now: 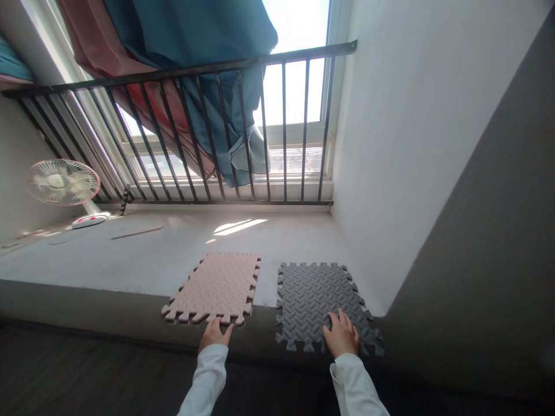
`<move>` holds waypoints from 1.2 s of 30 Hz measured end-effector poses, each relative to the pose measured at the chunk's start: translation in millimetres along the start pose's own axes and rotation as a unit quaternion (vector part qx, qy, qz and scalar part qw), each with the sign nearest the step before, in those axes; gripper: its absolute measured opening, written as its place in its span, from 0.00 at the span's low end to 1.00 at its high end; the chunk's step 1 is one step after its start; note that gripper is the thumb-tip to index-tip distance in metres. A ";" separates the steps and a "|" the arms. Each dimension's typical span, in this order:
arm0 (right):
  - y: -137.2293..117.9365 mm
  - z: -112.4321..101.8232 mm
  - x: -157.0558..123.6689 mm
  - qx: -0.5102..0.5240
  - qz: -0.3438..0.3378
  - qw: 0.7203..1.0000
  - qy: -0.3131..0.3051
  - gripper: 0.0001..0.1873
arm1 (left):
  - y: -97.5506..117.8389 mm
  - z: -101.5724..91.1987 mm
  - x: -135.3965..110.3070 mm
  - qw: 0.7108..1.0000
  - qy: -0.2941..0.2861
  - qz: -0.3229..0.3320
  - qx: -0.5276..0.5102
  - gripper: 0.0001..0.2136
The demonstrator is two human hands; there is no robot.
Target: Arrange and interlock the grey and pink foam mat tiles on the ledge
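A pink foam puzzle mat tile (219,282) lies on the window ledge, its near edge sticking out past the front. My left hand (214,336) holds that near edge between thumb and fingers. To its right is a dark grey foam puzzle mat tile (314,294), which also overhangs the ledge, with a gap between the two tiles. On the grey tile's near part rests my right hand (341,333), fingers stretched over the textured top and thumb apart. The undersides of both tiles are hidden.
Black metal railing (229,130) runs along the back of the ledge (130,260). Behind it hang blue and pink curtains (191,34). A small fan (65,184) stands at the far left, near a thin strip (136,233). A white wall (390,144) bounds the right.
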State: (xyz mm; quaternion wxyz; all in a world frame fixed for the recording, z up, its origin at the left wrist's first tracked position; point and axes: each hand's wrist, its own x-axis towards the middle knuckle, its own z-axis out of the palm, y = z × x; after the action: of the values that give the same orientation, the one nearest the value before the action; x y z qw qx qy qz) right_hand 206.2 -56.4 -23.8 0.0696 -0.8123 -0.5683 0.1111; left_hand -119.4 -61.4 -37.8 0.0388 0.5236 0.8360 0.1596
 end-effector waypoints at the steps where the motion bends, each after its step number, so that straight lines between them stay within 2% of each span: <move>1: 0.1 -0.1 -0.2 0.001 0.000 1.000 0.002 0.23 | 1.8 0.0 -0.3 1.000 0.001 -0.005 0.006 0.12; 17: -3.5 -4.6 -2.5 0.000 0.001 1.000 -0.001 0.23 | 7.8 -4.9 -1.9 0.999 -0.035 0.002 0.042 0.15; 20: -3.2 -9.3 -2.2 0.048 0.006 0.998 0.030 0.23 | 7.5 -9.3 -4.8 0.998 -0.020 0.017 0.061 0.16; 23: -1.9 -17.1 -1.0 0.127 0.022 0.987 0.092 0.24 | 13.5 -14.0 -15.8 0.995 0.001 0.059 0.084 0.17; 26: -1.1 -23.2 -0.3 0.191 0.041 0.971 0.137 0.24 | 30.8 -11.6 -34.8 0.984 -0.039 0.162 0.061 0.17; 29: -1.5 -25.4 -0.8 0.234 0.053 0.959 0.153 0.26 | 57.6 -1.5 -52.7 0.954 -0.144 0.262 0.032 0.19; 32: -0.9 -26.4 -2.4 0.268 0.059 0.947 0.165 0.28 | 86.6 7.0 -61.8 0.934 -0.218 0.281 0.041 0.22; 36: 4.1 -28.1 -3.7 0.306 0.071 0.932 0.181 0.29 | 117.2 5.7 -63.0 0.933 -0.233 0.263 0.081 0.16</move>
State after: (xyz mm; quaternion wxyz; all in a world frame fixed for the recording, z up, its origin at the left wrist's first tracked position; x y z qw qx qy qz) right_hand 216.0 -61.0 2.7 0.4086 -0.7960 -0.4256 0.1350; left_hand 11.4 -69.1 -13.6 0.1460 0.7484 0.6463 -0.0308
